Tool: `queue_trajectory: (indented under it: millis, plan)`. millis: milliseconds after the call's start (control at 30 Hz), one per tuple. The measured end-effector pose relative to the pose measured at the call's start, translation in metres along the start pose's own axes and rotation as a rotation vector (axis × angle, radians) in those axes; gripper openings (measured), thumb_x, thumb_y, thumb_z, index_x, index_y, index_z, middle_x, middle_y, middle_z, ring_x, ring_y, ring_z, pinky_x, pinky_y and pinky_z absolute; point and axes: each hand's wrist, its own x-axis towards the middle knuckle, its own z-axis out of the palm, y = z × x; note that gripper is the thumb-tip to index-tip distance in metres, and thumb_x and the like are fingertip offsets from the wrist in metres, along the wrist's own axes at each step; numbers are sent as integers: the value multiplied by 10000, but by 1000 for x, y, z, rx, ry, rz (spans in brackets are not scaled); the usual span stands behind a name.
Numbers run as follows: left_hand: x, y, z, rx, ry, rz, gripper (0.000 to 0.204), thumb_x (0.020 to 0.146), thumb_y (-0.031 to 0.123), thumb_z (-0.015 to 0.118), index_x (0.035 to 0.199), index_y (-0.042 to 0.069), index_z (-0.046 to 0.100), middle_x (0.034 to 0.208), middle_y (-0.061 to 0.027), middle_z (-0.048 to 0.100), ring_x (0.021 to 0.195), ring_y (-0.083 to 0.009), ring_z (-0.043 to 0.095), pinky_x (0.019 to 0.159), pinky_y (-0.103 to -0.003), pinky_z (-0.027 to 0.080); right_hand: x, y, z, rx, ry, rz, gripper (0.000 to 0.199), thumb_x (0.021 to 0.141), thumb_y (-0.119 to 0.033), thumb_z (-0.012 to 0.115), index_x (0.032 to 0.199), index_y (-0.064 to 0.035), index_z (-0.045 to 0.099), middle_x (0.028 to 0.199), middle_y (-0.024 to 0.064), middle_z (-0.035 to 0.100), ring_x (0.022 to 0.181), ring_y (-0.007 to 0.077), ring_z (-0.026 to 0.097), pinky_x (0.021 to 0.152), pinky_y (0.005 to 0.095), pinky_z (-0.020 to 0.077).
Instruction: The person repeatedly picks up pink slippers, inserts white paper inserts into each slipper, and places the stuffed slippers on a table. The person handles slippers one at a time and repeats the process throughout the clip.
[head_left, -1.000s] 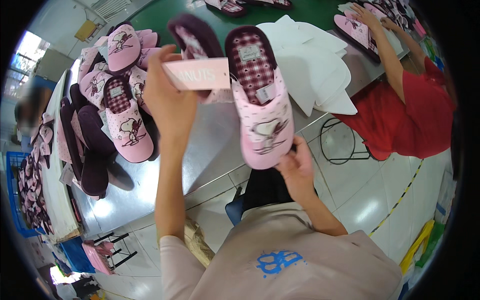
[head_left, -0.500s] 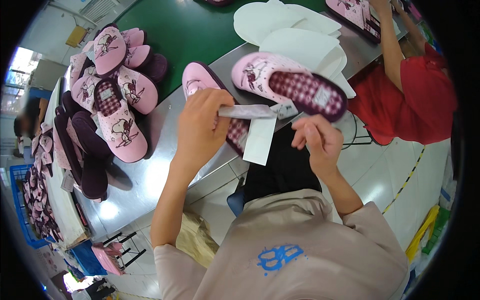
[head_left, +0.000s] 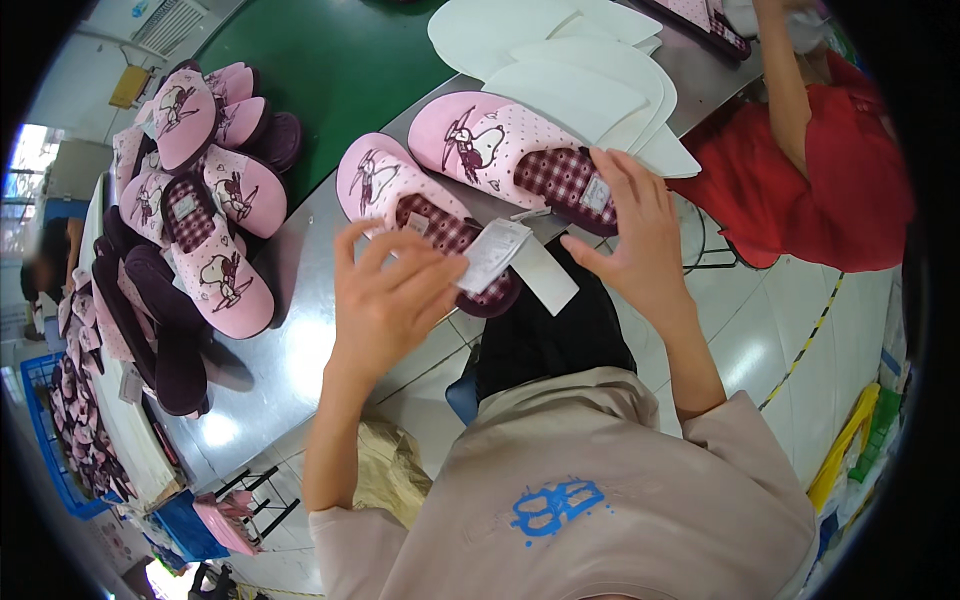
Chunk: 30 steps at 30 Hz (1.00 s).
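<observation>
Two pink slippers with a cartoon dog print and plum checked lining lie side by side at the metal table's edge: a left slipper [head_left: 375, 185] and a right slipper [head_left: 480, 140]. My left hand [head_left: 385, 295] pinches the edge of a white hang tag [head_left: 495, 255] between thumb and finger, its other fingers lifted. A blank white card [head_left: 545, 275] hangs beside the tag, over my lap. At the right slipper's heel, my right hand [head_left: 645, 225] is open, fingers stretched along the heel and thumb apart from it.
White sole-shaped sheets [head_left: 570, 90] overlap behind the slippers. A heap of similar slippers [head_left: 215, 200] covers the table's left part. Beyond lies a green surface [head_left: 330, 60]. On the right sits a person in red [head_left: 810, 180], an arm reaching over the table.
The right slipper has shifted left and come to rest against its mate. My right hand has opened and moved up to its heel. The tag and card have turned, and my left fingers have spread.
</observation>
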Motion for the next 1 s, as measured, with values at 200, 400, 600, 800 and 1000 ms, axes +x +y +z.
queue_trajectory:
  millis: [200, 400, 600, 800, 1000]
  plan:
    - [-18, 40, 45, -222, 77, -3, 437, 742, 197, 903, 1145, 72, 790, 1028, -78, 756, 1020, -258, 697, 959, -447, 499, -11, -5, 13, 110, 54, -12, 817, 684, -215, 894, 1449, -114, 625, 1325, 139, 554, 1194, 366, 515, 1018, 467, 490]
    - [-26, 55, 77, 123, 146, -292, 702, 701, 178, 927, 1321, 50, 622, 1191, -155, 653, 1073, -367, 618, 967, -468, 466, 2, -2, 6, 174, 207, -47, 725, 676, -225, 886, 1358, -94, 677, 1274, 135, 574, 1171, 346, 515, 1025, 472, 452]
    - [-56, 59, 63, 9, 337, -248, 395, 707, 66, 876, 1021, 81, 638, 944, -78, 598, 859, -318, 568, 790, -450, 434, 0, -6, 11, 254, 225, -9, 652, 690, -261, 904, 1305, -131, 729, 1272, 131, 581, 1162, 347, 520, 998, 457, 455]
    - [-58, 63, 34, 66, 323, -139, 308, 754, 51, 839, 998, 70, 652, 922, -59, 608, 836, -292, 571, 772, -437, 457, 9, -37, 27, 168, 209, -105, 576, 794, -387, 892, 1305, -162, 752, 1300, 167, 595, 1189, 392, 541, 1028, 485, 461]
    - [-59, 55, 56, 42, 104, -203, 287, 773, 76, 844, 989, 91, 657, 875, -49, 582, 824, -264, 578, 806, -426, 431, 48, 18, 28, -65, 112, -136, 619, 905, -486, 767, 1339, -51, 696, 1422, 227, 591, 1333, 371, 546, 1143, 532, 381]
